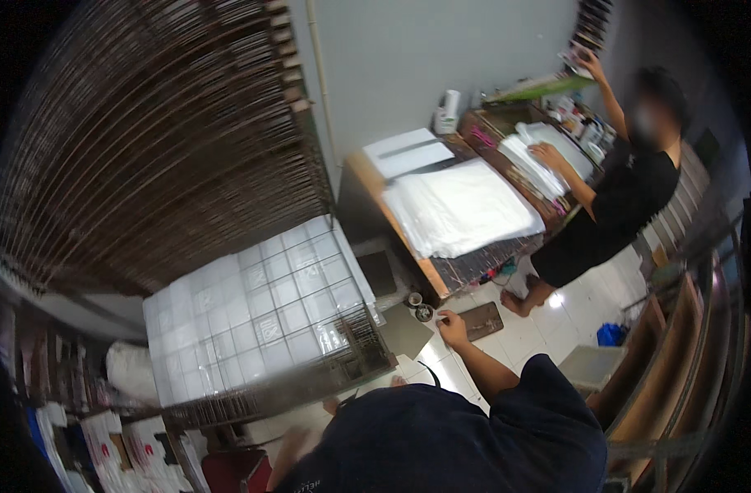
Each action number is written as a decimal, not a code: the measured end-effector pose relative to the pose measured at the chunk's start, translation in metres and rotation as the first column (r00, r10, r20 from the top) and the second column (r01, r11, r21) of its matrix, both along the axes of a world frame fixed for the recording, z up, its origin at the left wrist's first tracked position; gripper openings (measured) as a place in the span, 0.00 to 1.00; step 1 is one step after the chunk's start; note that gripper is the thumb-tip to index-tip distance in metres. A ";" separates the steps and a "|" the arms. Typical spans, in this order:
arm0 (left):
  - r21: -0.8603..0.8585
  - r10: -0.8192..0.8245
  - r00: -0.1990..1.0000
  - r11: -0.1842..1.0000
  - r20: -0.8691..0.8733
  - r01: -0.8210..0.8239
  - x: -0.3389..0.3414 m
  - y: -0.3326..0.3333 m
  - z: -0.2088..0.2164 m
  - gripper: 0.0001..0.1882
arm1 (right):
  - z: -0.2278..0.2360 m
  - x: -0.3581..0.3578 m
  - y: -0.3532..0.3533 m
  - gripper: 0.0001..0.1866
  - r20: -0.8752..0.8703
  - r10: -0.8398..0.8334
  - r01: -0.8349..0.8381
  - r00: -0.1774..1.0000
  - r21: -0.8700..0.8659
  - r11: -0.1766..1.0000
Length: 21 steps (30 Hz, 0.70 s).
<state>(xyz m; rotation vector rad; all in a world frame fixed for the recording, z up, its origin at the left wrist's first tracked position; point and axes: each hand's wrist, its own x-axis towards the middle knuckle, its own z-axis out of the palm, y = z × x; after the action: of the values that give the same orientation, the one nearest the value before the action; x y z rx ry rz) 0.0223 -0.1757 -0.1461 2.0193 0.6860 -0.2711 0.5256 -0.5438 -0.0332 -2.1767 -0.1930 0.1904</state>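
Note:
My right hand (452,329) reaches forward over the floor, its fingers drawn together; whatever small thing they may pinch is hidden. Just beyond the fingertips are a small round dish (425,313) with bits in it and a small cup (415,299). My left hand (288,450) hangs low at my left side, smeared by motion, so its fingers do not show. In front of me and to the left, a wire drying rack (252,329) bears white plastic sheets with faint printing, under its wire grid.
Raised wire racks (162,140) rise at the far left. A worktable (474,271) holds stacked white sheets (466,205) and bottles (446,115). Beside it a co-worker (630,189) rests one hand on sheets and raises the other. Wooden racks (663,370) stand at right.

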 end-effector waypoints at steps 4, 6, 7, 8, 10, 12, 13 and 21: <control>0.104 -0.056 0.998 0.993 0.025 0.053 0.074 0.026 0.007 0.22 | -0.035 -0.016 -0.076 0.15 -0.088 -0.150 0.141 0.985 -0.102 0.985; 0.107 -0.003 0.993 0.994 -0.122 0.016 0.151 0.016 0.053 0.20 | -0.051 -0.010 -0.097 0.15 -0.210 -0.263 0.261 0.942 -0.038 0.965; 0.081 0.073 0.973 0.995 -0.221 -0.056 0.172 0.011 0.068 0.19 | -0.058 -0.007 -0.099 0.15 -0.275 -0.312 0.335 0.910 0.043 0.941; 0.053 0.051 0.955 0.998 -0.291 -0.037 0.188 0.001 0.076 0.18 | -0.061 -0.005 -0.105 0.15 -0.338 -0.354 0.410 0.872 0.110 0.905; 0.010 0.044 0.902 0.999 -0.429 -0.043 0.197 -0.011 0.087 0.17 | 0.005 0.015 -0.078 0.16 -0.472 -0.282 0.490 0.835 0.405 0.772; 0.022 -0.119 0.890 0.989 -0.439 0.143 0.194 -0.029 0.095 0.17 | 0.046 0.048 -0.061 0.17 -0.449 -0.266 0.505 0.853 0.582 0.638; 0.032 -0.198 0.871 0.971 -0.449 0.237 0.192 -0.029 0.099 0.18 | 0.065 0.066 -0.051 0.19 -0.456 -0.272 0.525 0.847 0.645 0.555; 0.248 -0.513 0.681 0.673 -0.523 0.697 0.090 -0.003 0.092 0.15 | 0.080 0.199 0.016 0.37 -0.384 -0.062 0.382 0.921 0.923 -0.045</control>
<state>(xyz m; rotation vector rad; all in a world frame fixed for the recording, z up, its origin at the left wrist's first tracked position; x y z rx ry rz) 0.1119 -0.1789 -0.0541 2.6254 0.2695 -1.0719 0.7244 -0.5273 0.0466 -0.5773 0.1782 0.0471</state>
